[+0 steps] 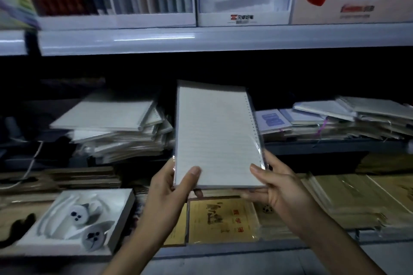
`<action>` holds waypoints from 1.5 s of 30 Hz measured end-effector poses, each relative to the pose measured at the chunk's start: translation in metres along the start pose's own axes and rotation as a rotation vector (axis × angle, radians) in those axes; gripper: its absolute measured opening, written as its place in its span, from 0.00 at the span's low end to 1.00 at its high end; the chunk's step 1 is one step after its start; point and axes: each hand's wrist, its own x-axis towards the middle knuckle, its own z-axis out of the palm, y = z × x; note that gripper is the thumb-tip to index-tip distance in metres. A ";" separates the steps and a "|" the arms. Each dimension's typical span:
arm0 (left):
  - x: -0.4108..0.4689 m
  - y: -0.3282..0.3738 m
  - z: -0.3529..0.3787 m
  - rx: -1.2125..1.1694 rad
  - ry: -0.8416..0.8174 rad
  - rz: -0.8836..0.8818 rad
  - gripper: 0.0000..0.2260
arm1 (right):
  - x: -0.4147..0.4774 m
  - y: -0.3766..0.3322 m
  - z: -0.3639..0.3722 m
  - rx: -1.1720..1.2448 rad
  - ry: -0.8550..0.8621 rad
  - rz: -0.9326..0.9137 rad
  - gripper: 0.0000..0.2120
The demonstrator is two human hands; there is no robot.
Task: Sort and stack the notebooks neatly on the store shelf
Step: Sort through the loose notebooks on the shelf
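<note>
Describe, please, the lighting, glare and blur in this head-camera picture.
Head view: dim, deep shadow behind the stacks; a glare streak on the upper shelf edge; blur at the top-left corner; the held notebook is sharp, its wrap glinting by the right hand.

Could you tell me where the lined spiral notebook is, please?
Head view, centre: the lined spiral notebook is held by the left hand and right hand, between the left pile and right pile.

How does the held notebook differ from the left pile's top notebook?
The held notebook is gripped by left hand and right hand, raised and tilted; the pile's top notebook lies flat, untouched. The held one shows ruled lines; the other looks plain. Both are pale and spiral-bound.
</note>
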 end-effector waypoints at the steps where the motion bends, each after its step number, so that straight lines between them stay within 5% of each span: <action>1: -0.001 0.001 -0.005 0.007 0.001 0.002 0.09 | 0.000 0.001 0.007 -0.059 0.014 -0.008 0.27; 20: 0.033 0.022 -0.136 -0.054 0.454 0.112 0.07 | 0.093 0.001 0.167 -0.435 -0.196 -0.266 0.11; 25: 0.060 0.026 -0.162 -0.013 0.544 0.134 0.16 | 0.128 -0.002 0.207 -0.576 -0.074 -0.441 0.09; 29: 0.076 0.007 -0.175 0.142 0.775 0.012 0.18 | 0.148 0.016 0.213 -1.169 0.242 -0.626 0.24; 32: 0.079 0.002 -0.176 0.209 0.879 -0.041 0.22 | 0.149 0.018 0.216 -1.309 0.373 -0.675 0.20; 38: 0.066 0.007 -0.165 -0.006 0.810 0.017 0.18 | 0.149 0.018 0.211 -1.147 0.308 -0.601 0.15; 42: 0.036 0.011 -0.153 0.064 0.738 0.073 0.17 | 0.148 0.015 0.192 -0.987 0.134 -0.569 0.09; 45: 0.013 0.009 -0.138 0.202 0.650 0.116 0.16 | 0.123 0.019 0.174 -1.011 0.118 -0.591 0.15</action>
